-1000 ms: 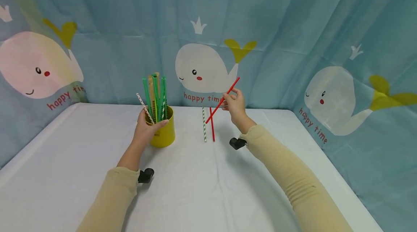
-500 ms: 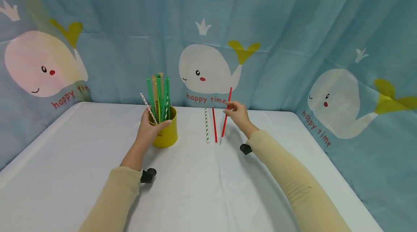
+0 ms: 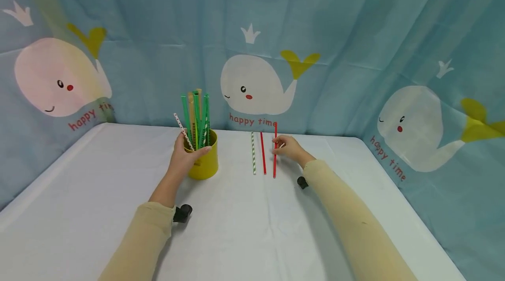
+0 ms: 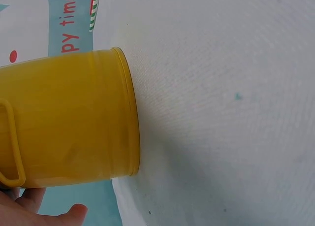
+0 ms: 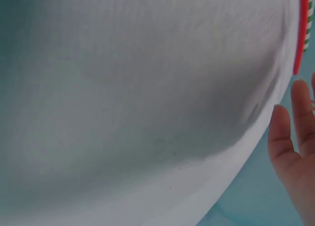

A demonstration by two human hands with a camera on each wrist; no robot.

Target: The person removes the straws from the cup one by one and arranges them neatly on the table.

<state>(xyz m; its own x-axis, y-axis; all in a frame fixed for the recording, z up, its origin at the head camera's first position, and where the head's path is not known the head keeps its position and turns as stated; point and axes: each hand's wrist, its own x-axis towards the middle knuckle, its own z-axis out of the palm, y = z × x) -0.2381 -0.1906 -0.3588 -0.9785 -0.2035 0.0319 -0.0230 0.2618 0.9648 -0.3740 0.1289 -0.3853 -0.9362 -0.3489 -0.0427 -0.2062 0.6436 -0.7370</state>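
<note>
- We find the left hand (image 3: 184, 156) gripping the cup (image 3: 207, 168) near its rim, the thumb laid across the near side.
- The cup is yellow and stands upright on the white table (image 3: 232, 228), left of the loose straws; the left wrist view shows its wire handle (image 4: 15, 147).
- Inside the cup we note a bundle of green straws (image 3: 185, 112), some tan straws (image 3: 191, 112), and a dotted straw (image 3: 182, 129) leaning left over the rim.
- We find the right hand (image 3: 291, 147) pinching a red straw (image 3: 275, 165) between thumb and fingers.
- We cannot tell whether that straw's near end touches the table.
- To its left, near but apart, a second red straw (image 3: 263, 154) lies on the table, with a green-and-white striped straw (image 3: 253, 154) just beside it, roughly parallel.
- Behind the table we record a blue curtain (image 3: 339, 31) printed with whales (image 3: 252, 84).
</note>
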